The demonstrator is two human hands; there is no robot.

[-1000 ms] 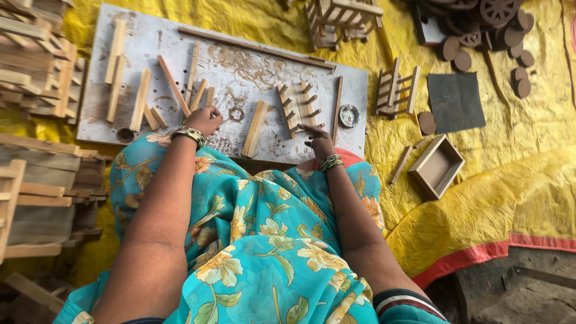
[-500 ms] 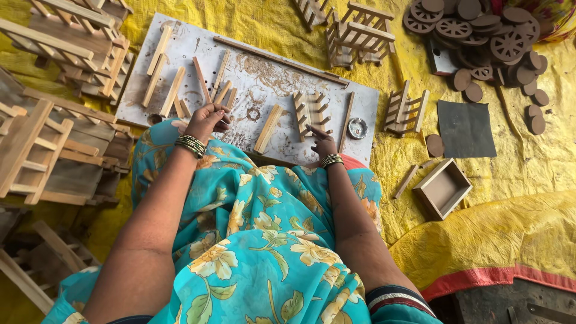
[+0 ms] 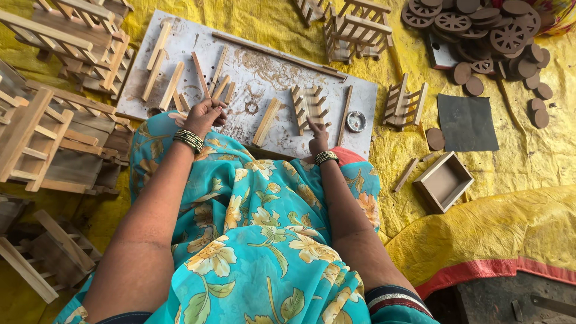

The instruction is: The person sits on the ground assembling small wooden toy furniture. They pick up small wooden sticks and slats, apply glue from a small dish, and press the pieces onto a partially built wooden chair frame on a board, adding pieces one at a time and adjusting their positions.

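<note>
My left hand [image 3: 205, 114] is closed around a thin wooden stick [image 3: 200, 73] that slants up over the grey work board [image 3: 273, 66]. My right hand [image 3: 317, 139] rests at the board's near edge, a fingertip touching the lower end of a small comb-like wooden rack [image 3: 309, 107] lying flat there. Between my hands lies a loose flat slat [image 3: 266, 122]. More slats [image 3: 163, 71] lie on the board's left part. A small metal ring [image 3: 355, 122] sits on the board's right side.
Finished wooden frames are stacked at the left [image 3: 42, 126] and top [image 3: 357, 29]. Wooden wheels and discs [image 3: 486, 27] pile at the top right. A dark square sheet [image 3: 467, 122] and an open wooden box [image 3: 444, 180] lie on the yellow cloth [image 3: 528, 168].
My left hand has picked a thin stick off the board and closed on it. My right hand stays at the small rack. The view has shifted slightly.
</note>
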